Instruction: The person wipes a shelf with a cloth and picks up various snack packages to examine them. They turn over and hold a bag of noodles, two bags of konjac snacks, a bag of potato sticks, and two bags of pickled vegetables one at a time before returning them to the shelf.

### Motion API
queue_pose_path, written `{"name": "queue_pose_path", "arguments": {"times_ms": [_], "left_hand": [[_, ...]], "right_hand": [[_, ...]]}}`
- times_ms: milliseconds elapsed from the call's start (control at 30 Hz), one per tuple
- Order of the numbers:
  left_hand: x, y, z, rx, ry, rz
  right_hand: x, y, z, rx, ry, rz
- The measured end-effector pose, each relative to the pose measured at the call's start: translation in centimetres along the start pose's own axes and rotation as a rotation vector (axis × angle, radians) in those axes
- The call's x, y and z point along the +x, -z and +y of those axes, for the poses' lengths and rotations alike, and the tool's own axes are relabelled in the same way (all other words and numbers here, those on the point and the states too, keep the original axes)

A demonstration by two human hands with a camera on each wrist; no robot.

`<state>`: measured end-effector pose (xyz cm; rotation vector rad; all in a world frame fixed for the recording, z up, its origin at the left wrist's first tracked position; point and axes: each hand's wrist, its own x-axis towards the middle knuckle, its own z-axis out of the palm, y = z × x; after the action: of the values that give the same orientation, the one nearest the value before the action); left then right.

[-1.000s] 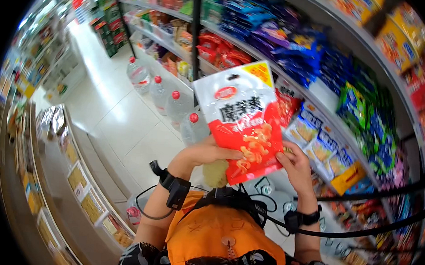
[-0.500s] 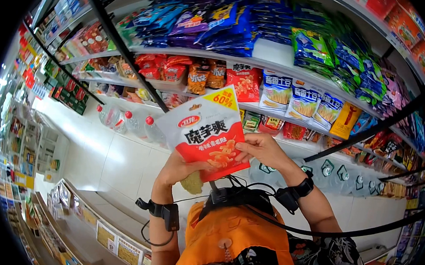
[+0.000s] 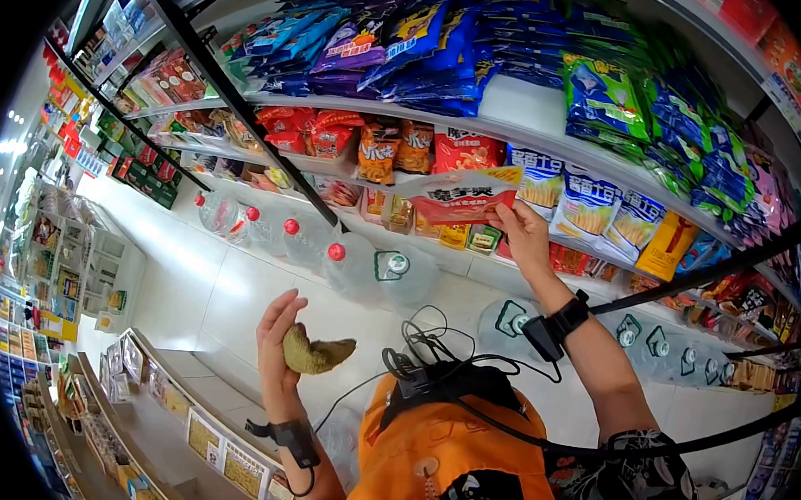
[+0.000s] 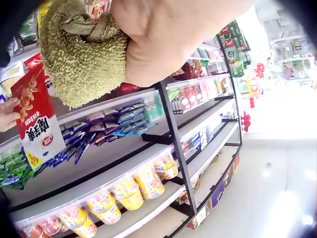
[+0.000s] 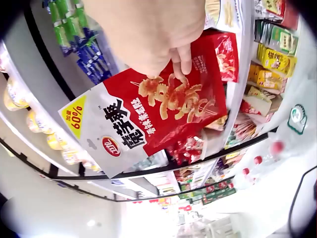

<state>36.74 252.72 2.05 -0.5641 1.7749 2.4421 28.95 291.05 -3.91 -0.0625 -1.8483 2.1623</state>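
My right hand (image 3: pixel 524 238) pinches a red and white snack bag (image 3: pixel 450 200) by its edge, between thumb and fingers. The bag is tilted almost flat in the head view, in front of the middle shelf; its printed front faces the right wrist camera (image 5: pixel 163 106). Partly behind it, a matching red bag (image 3: pixel 468 148) stands on that shelf. Low on the left, away from the shelf, my left hand (image 3: pixel 275 345) holds a fuzzy olive-green cloth (image 3: pixel 317 352) against the thumb side, its fingers pointing up. The cloth (image 4: pixel 84 59) hides part of that grip in the left wrist view.
Potato snack bags (image 3: pixel 585 207) stand right of the red bag. Blue and purple packets (image 3: pixel 405 51) fill the shelf above. Large water bottles (image 3: pixel 349 260) line the floor under a black post (image 3: pixel 235 99). Cables (image 3: pixel 431 345) hang at my waist; a low counter (image 3: pixel 176 402) is at left.
My left hand has let go of the snack bag and moved down and left with the cloth. My right hand has carried the bag up toward the shelf and tilted it. The view has turned right.
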Motion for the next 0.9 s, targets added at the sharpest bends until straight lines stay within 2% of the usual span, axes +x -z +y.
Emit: {"name": "queue_pose_path", "arguments": {"times_ms": [133, 367, 500, 533, 667, 800, 867, 900], "left_hand": [[0.5, 2.6, 0.4, -0.031, 0.01, 0.127], [4.8, 4.0, 2.7, -0.094, 0.0, 0.188], [8.7, 3.2, 3.8, -0.076, 0.026, 0.134], [9.3, 2.8, 4.0, -0.067, 0.036, 0.126], [11.8, 0.5, 4.2, -0.016, 0.065, 0.107], [13.9, -1.8, 4.2, 0.016, 0.108, 0.012], [14.7, -2.9, 4.0, 0.023, 0.132, -0.028], [15.0, -3.5, 4.0, 0.033, 0.141, -0.055]], "right_hand": [[4.2, 1.9, 7.4, -0.13, 0.044, 0.097], [10.4, 2.3, 13.8, -0.088, -0.032, 0.331], [13.3, 2.8, 17.1, 0.011, -0.265, 0.391], [13.6, 2.9, 17.0, -0.021, -0.403, 0.365], [14.6, 3.4, 19.7, 0.002, -0.369, 0.38], [14.5, 4.3, 20.5, -0.342, -0.347, 0.257], [13.8, 4.8, 22.2, -0.566, -0.194, 0.315], [13.3, 5.3, 23.0, -0.578, -0.187, 0.316]]}}
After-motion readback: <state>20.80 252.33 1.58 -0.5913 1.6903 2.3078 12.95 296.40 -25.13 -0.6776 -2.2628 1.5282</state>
